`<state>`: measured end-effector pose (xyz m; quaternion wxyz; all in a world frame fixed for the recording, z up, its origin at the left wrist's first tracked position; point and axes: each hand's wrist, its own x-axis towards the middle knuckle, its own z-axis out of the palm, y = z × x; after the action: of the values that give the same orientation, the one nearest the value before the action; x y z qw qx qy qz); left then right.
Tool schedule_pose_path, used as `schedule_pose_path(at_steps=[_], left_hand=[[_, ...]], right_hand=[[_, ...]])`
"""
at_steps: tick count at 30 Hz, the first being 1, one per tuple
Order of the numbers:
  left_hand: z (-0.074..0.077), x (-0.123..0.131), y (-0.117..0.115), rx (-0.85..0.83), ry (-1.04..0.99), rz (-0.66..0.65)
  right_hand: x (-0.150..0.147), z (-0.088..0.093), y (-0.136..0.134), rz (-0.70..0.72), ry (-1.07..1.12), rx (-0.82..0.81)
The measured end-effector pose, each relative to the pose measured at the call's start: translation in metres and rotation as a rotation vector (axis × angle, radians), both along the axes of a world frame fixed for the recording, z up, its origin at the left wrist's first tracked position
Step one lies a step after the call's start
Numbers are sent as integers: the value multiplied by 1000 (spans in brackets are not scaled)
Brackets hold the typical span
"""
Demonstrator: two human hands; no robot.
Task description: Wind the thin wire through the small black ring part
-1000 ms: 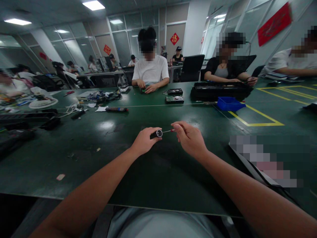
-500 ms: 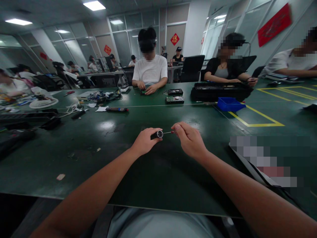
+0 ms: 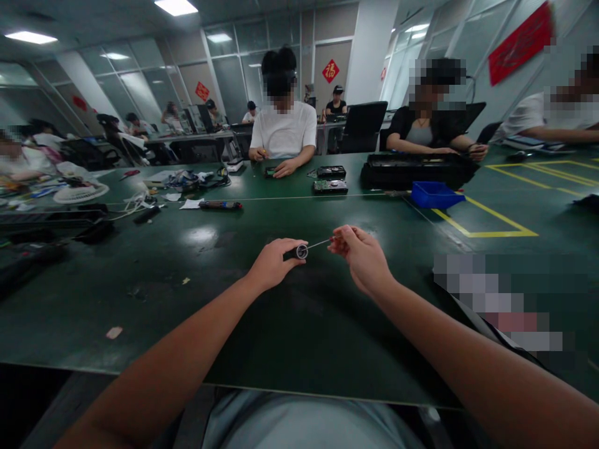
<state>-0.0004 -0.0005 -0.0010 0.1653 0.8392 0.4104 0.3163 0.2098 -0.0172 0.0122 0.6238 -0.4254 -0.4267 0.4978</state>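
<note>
My left hand (image 3: 274, 262) is closed round a black cylindrical part (image 3: 302, 252) whose round, silver-rimmed end faces right and toward me. Most of its body is hidden by my palm and fingers. In my right hand (image 3: 362, 252) a screwdriver (image 3: 319, 244) with a thin metal shaft and a red handle end is pinched between the fingers. The shaft slants down to the left, and its tip reaches the open end of the cylinder. How deep the tip sits inside I cannot tell. Both hands are above the green table (image 3: 290, 337).
Across the table a person in white (image 3: 283, 134) handles a small part beside two hard drives (image 3: 330, 186). Behind a blue tray (image 3: 435, 195) lies a long black casing (image 3: 416, 171). Cables (image 3: 187, 179) and a dark tool (image 3: 221, 204) lie left. A pixelated sheet (image 3: 496, 299) is at right.
My right hand has moved slightly right and up, tilting the screwdriver more steeply. My left hand keeps hold of the cylinder almost in place. The person opposite has raised one hand off the small part.
</note>
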Motion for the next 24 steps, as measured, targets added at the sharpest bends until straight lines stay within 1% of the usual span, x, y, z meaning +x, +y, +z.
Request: schedule_pose_path(at_steps=[2,4,6,8,12,17,24], left_hand=[[2,0,0,-4,22,-21],[2,1,-1,-6,40,-25],[2,2,-1,-11,52,-7],[1,2,-2,-14,55,24],[0,1,-2,-15,52,50],[2,2,-3,-19,46,52],[0,2,-2,-20,42,75]], right_hand=[[2,1,1,42,61,-103],[4,2,2,48,56,-136],[4,1,3,-5,-4,-82],[4,0,3,-57,-76,10],[3,-1,0,-75,-230,144],[3,5,-7,-120,-449,219],[3,8,-11,-125,-501,257]])
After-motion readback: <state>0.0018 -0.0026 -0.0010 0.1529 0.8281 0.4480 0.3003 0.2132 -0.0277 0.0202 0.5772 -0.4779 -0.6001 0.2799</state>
